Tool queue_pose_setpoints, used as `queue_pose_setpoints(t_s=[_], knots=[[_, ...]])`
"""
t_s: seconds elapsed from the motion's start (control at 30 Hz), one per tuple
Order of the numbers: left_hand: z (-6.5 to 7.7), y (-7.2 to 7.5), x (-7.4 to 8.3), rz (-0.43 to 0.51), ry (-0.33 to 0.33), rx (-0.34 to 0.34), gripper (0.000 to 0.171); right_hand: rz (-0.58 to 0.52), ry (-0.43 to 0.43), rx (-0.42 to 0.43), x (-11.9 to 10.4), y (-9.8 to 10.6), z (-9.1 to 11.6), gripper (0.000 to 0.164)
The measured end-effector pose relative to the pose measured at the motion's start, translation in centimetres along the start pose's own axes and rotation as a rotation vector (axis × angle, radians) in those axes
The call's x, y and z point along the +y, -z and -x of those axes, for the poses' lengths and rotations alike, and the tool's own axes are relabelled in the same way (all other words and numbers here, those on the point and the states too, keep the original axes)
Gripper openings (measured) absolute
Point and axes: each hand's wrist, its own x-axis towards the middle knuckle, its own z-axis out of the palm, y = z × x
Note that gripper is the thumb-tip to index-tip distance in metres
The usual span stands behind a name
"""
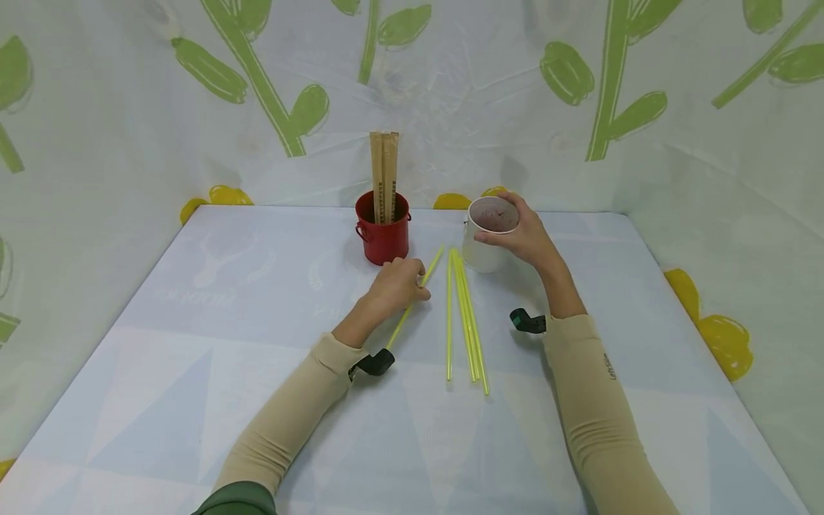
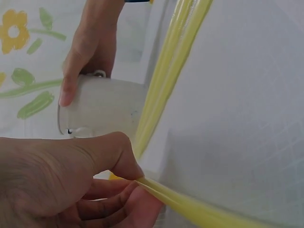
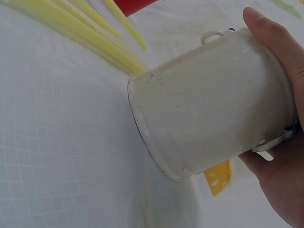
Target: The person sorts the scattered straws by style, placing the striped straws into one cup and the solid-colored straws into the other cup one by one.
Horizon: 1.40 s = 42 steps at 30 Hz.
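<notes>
In the head view my left hand (image 1: 397, 285) pinches one yellow straw (image 1: 400, 325) between thumb and fingers, and the straw slants over the table. The left wrist view shows that straw (image 2: 190, 206) coming out past the thumb tip. With thumb and fingers spread around its rim, my right hand (image 1: 524, 232) grips a small white metal bucket (image 1: 483, 255). The bucket stands upright, and its inside shows no straws. Several more yellow straws (image 1: 449, 315) lie between the hands, roughly parallel, one slightly apart from the others.
A red bucket (image 1: 388, 243) holding several paper-wrapped chopsticks (image 1: 384, 175) stands behind my left hand. Behind the table (image 1: 257, 372) hangs a pale sheet (image 1: 450, 143) with printed leaves. Small dark cameras sit at both wrists.
</notes>
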Motion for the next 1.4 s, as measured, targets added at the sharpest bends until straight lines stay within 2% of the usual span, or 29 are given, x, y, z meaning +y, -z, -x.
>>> queue_pose_setpoints(t_s=[0.37,0.83,1.13,1.4], knots=[[-0.06,0.74,-0.13,0.067,-0.013,0.048,0.027,-0.004,0.014,0.0,0.08,-0.08,-0.16,0.096],[-0.55,0.73,-0.32,0.137,-0.036,0.158,0.018,-0.01,0.016,0.011,0.18,-0.1,-0.13,0.094],[-0.45,0.9,-0.19,0.298,-0.092,0.246,0.016,0.007,0.02,0.009,0.03,-0.15,-0.04,0.097],[-0.3,1.06,-0.05,0.398,-0.109,0.276,0.017,0.014,0.025,0.012,0.36,-0.23,-0.11,0.097]])
